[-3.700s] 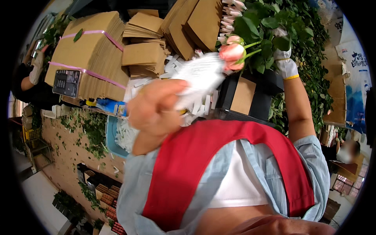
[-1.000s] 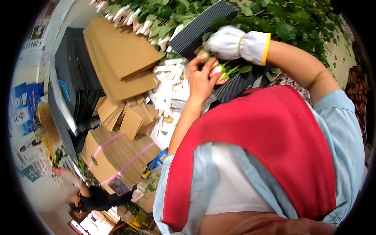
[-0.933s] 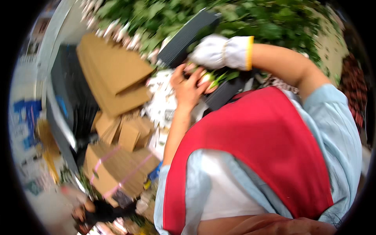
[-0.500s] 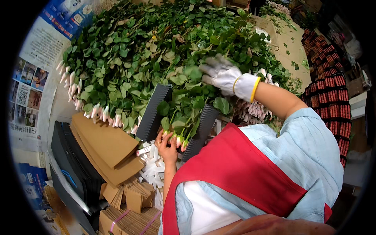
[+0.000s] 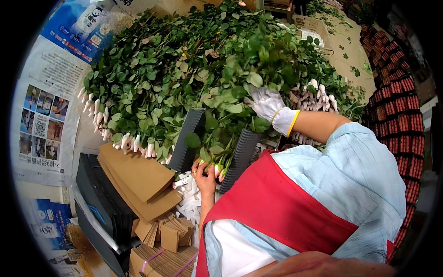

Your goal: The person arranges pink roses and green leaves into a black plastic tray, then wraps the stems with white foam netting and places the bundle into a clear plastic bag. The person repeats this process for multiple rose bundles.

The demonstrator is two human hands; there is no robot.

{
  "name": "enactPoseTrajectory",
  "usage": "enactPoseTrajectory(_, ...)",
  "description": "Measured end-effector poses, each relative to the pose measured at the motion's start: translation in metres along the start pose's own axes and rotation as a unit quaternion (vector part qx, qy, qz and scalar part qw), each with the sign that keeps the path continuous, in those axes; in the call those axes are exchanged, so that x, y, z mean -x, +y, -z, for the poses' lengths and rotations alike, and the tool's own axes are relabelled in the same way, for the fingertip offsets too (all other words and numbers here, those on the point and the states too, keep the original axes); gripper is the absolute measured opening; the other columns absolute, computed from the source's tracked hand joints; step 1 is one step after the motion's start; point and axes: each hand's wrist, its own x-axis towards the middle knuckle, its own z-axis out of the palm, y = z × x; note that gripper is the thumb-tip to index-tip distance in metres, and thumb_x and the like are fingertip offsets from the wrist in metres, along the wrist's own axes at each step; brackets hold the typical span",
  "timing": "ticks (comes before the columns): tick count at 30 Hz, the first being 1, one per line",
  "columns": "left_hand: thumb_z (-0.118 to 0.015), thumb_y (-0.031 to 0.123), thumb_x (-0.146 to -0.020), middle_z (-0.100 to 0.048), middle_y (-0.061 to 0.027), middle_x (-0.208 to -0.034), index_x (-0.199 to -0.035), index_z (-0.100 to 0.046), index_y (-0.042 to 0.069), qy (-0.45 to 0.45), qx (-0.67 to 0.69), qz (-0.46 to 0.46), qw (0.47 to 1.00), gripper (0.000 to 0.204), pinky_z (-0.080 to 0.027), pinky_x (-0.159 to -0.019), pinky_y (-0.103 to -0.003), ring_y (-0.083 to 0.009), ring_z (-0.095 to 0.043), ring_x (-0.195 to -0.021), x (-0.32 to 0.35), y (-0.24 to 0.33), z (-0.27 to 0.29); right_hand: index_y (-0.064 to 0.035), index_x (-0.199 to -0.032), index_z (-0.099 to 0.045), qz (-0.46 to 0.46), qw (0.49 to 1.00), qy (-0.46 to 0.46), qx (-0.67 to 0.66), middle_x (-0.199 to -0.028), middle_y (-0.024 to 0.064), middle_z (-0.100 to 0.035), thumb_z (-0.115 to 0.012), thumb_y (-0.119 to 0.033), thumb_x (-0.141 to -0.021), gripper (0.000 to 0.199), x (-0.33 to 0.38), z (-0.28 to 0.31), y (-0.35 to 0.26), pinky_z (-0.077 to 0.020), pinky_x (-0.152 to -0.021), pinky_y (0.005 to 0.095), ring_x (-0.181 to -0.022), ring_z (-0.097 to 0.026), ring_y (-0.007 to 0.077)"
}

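Observation:
Several roses with pale green and pink heads [image 5: 218,169] lie between two dark grey ribbed panels, the left panel [image 5: 187,140] and the right panel [image 5: 239,159]. My bare left hand [image 5: 204,176] has its fingers curled against the rose heads at the near end of this gap. Above, my right hand [image 5: 271,105] wears a white glove with a yellow cuff edge. It reaches into the leafy stems [image 5: 240,104] of the roses, and its fingertips are hidden among leaves. Leaves just beyond the glove are blurred.
A big heap of leafy roses [image 5: 161,69] covers the table, with white-sleeved heads [image 5: 98,113] along its edge. Brown cardboard sheets [image 5: 134,177], dark folders [image 5: 99,203] and white strips [image 5: 190,196] lie at left. Black crates [image 5: 394,106] with reddish contents line the right.
My right hand has moved slightly down from above the leaves, its spread fingers now partly hidden in them. My left hand stays at the rose heads. The whole view has shifted a little.

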Motion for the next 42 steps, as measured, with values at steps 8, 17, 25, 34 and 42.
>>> enactPoseTrajectory(8,-0.074,0.009,-0.082,-0.052,-0.0125,-0.129,-0.1,-0.069,0.002,-0.009,0.095,0.099,0.991,0.02,-0.041,-0.097,-0.035,-0.0269,-0.05,-0.117,0.002,0.007,-0.004,-0.0165,-0.108,-0.067,0.138,0.907,0.089,0.388,-0.105,0.006,-0.066,-0.06,-0.03,-0.085,0.027,-0.007,0.051,0.027,-0.0505,-0.084,0.0383,-0.098,-0.063,0.0298)
enactPoseTrajectory(17,-0.077,0.01,-0.076,-0.058,-0.0124,-0.128,-0.098,-0.074,0.009,0.021,0.085,0.05,0.995,0.022,-0.038,-0.101,-0.04,-0.0308,-0.049,-0.117,0.004,-0.019,-0.014,-0.0133,-0.13,-0.057,0.17,0.974,-0.144,-0.051,-0.146,0.0091,-0.046,-0.058,-0.01,-0.081,0.049,-0.098,0.056,0.016,-0.0303,-0.114,0.0543,-0.137,-0.038,0.0314)
enactPoseTrajectory(25,-0.078,0.015,-0.074,-0.059,-0.0111,-0.125,-0.095,-0.076,0.013,0.003,-0.005,0.058,0.998,0.021,-0.039,-0.097,-0.039,-0.0303,-0.05,-0.11,0.002,0.02,0.007,-0.0174,-0.121,-0.062,0.12,0.976,-0.161,-0.087,-0.138,0.0141,-0.05,-0.053,-0.022,-0.091,0.032,-0.081,0.017,0.01,-0.0274,-0.115,0.0498,-0.133,-0.04,0.0375)
enactPoseTrajectory(34,-0.079,0.016,-0.073,-0.058,-0.0114,-0.128,-0.116,-0.067,0.01,0.013,-0.02,0.056,0.998,0.045,-0.039,-0.098,-0.041,-0.0323,-0.049,-0.111,-0.002,0.031,0.01,-0.0108,-0.135,-0.054,0.15,0.939,-0.088,-0.296,-0.13,0.0181,-0.061,-0.06,-0.005,-0.08,0.055,-0.18,0.02,0.067,-0.0533,-0.09,0.0361,-0.112,-0.063,0.031)
enactPoseTrajectory(42,-0.083,0.019,-0.068,-0.062,-0.009,-0.127,-0.122,-0.063,0.009,0.006,-0.012,0.057,0.998,0.059,-0.035,-0.102,-0.041,-0.0286,-0.054,-0.115,-0.003,0.028,0.006,-0.0138,-0.13,-0.06,0.393,0.894,-0.153,-0.148,-0.131,0.014,-0.06,-0.071,-0.012,-0.081,0.051,-0.286,0.029,-0.145,-0.055,-0.092,0.0394,-0.112,-0.063,0.0299)
